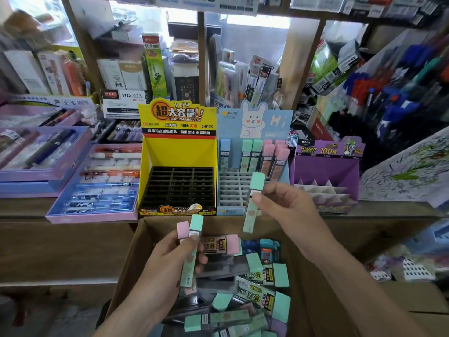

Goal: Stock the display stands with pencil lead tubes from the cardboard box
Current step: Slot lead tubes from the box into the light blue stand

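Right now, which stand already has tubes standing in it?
The blue bunny stand in the middle; the yellow stand and purple stand show only empty slots.

A mint-green tube (252, 203) is pinched near-upright in the right hand (284, 205). A second mint tube (192, 251) and a pink-capped tube (183, 230) are gripped side by side, caps up, in the left hand (167, 261). Below both hands an open cardboard box (136, 251) is seen, with loose tubes (255, 297) piled flat inside. Beyond the left hand a yellow stand (178, 154) with a black grid is set; beyond the right hand, a blue rabbit stand (252, 122) with upright tubes (252, 154) at its back.
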